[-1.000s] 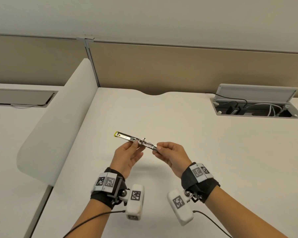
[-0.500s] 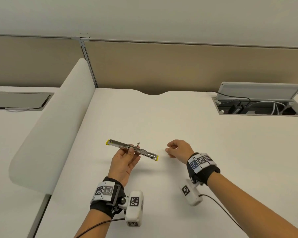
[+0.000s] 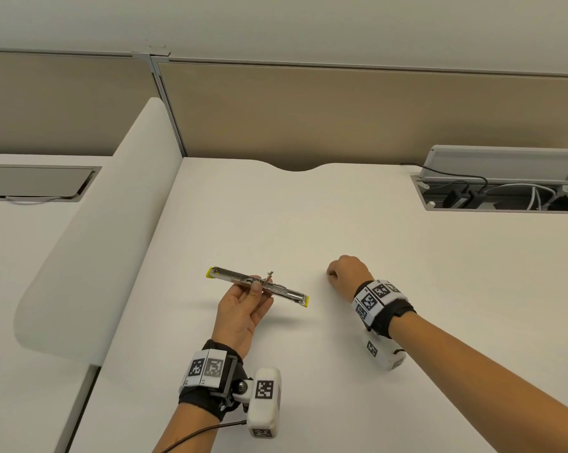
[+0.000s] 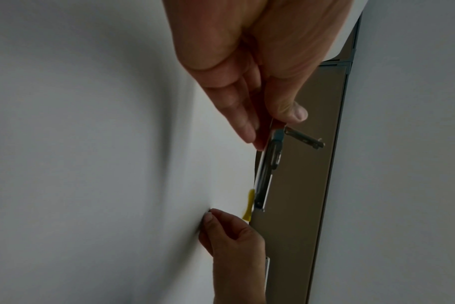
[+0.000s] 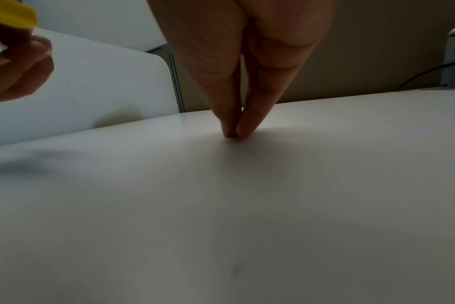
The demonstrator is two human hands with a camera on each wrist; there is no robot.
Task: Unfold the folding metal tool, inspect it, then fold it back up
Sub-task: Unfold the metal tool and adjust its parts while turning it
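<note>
The folding metal tool point(image 3: 240, 280) is stretched out into one long silver bar with a yellow cap at each end point(image 3: 305, 302). It hangs slightly above the white desk, left of centre. A small metal arm point(image 3: 269, 276) sticks up at its middle. My left hand point(image 3: 258, 287) pinches the bar at the middle between thumb and fingers point(image 4: 296, 113), palm up. My right hand point(image 3: 331, 274) is off the tool, to its right. Its thumb and forefinger tips point(image 5: 243, 129) are pressed together on the desk. I see nothing clear between them.
A curved white divider point(image 3: 89, 243) borders the white desk point(image 3: 407, 371) on the left. An open cable hatch point(image 3: 502, 194) with plugs and wires sits at the back right. A beige partition point(image 3: 309, 119) closes the far edge. The neighbouring desk has a shut hatch point(image 3: 34, 183).
My right hand has let go of the tool's right end and moved right and down onto the desk. My left hand keeps the unfolded tool and has sunk a little.
</note>
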